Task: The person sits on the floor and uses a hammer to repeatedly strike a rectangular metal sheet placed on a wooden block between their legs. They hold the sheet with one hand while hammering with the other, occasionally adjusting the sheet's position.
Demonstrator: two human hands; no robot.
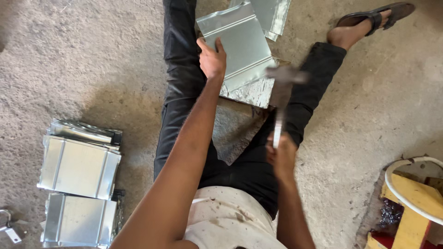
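Head view, looking down at a person seated on a rough concrete floor point(350, 138), legs in black trousers spread apart. Left hand point(212, 57) lies on the near left edge of a folded sheet-metal panel point(240, 44), thumb and fingers curled over that edge and pressing it down. Panel is shiny, ribbed, tilted a little, and sits between the legs on top of another sheet whose crinkled edge shows at its near right side. More sheet metal point(272, 14) lies just beyond it, at the far edge of the view.

Right hand point(280, 154) is closed tight round the handle of a hammer point(281, 92). Hammer head is blurred, raised above the near right corner of the panel; whether it touches the metal cannot be told.

Left of the person, well apart from the hands, two stacks of similar folded panels point(78, 166) rest on the floor, one nearer than the other. Far right, a foot in a dark sandal point(374, 18). Near right corner, a yellow wooden frame point(415, 198) with a white hoop over it.
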